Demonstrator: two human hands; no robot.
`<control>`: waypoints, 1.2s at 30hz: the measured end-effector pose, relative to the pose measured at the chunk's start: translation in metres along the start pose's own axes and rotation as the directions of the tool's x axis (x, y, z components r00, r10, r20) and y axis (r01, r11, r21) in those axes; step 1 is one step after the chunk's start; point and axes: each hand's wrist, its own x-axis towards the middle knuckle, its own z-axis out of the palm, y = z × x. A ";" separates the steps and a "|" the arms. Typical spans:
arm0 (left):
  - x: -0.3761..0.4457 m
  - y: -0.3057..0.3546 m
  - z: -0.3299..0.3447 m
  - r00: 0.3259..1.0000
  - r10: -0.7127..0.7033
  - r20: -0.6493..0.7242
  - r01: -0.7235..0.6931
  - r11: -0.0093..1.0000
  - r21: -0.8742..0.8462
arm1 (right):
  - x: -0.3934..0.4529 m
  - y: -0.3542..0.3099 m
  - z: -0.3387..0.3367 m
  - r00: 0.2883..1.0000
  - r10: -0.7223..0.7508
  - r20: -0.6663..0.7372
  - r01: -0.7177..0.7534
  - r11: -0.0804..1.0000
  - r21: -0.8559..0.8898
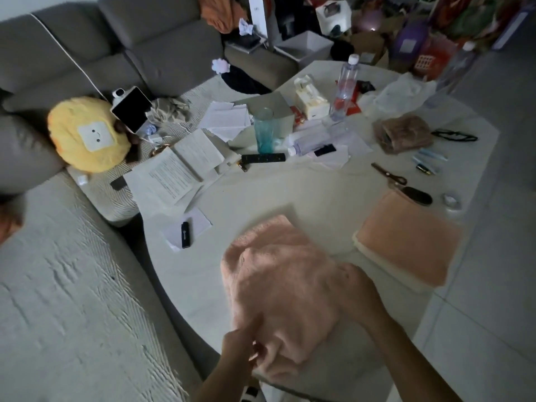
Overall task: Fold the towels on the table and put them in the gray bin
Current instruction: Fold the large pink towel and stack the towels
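Item: pink towel [278, 288], loose and rumpled, lying on the near part of the white table [319, 192], in front of the person. Long axis is running near to far, leaning slightly left toward the far end; the far edge is ending in a fairly straight corner, the near end is bunching into soft folds close to the table's near rim.

Item: left hand [242, 348], at the towel's near-left edge, fingers curling in and apparently pinching a fold of cloth; the picture is blurred there, so the exact grip is uncertain.

Item: right hand [355, 288], lying on the towel's right side, fingers sinking into or under the pile; whether they are gripping or only pressing, cannot tell.

Item: folded peach towel [406, 242], a flat square sitting well to the right of the pink one, near the table's right edge, just beside a dark oval object [417, 195] and scissors [388, 175].

Step in hand, as judged: folding of the pink towel is only beginning; it is being gathered or straightened. The next move is calling for finding two corners, pulling the cloth flat along its long axis, then doubling it over.

Gray bin: not showing in this view.
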 end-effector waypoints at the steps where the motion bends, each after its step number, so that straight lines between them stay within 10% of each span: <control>1: -0.001 -0.005 0.000 1.000 0.021 0.014 -0.021 0.999 0.025 | 0.010 -0.006 0.004 0.999 -0.030 0.015 0.030 0.999 -0.017; 11: -0.044 0.078 -0.007 0.791 0.596 0.138 -0.610 0.784 0.113 | 0.044 -0.010 0.038 0.978 0.116 0.172 -0.091 0.985 -0.147; 19: -0.020 0.070 -0.038 0.902 0.187 0.390 -0.114 0.972 -0.205 | 0.037 -0.010 0.064 0.983 0.110 0.146 -0.115 0.993 0.025; 29: -0.018 0.087 -0.076 0.814 0.281 0.508 -0.102 0.930 -0.352 | 0.021 -0.041 -0.007 0.978 0.040 -0.203 0.106 0.745 0.659; 36: -0.031 0.044 -0.073 0.811 0.080 0.579 -0.062 0.997 -0.051 | 0.004 -0.030 -0.024 0.974 0.111 -0.199 0.090 0.615 0.784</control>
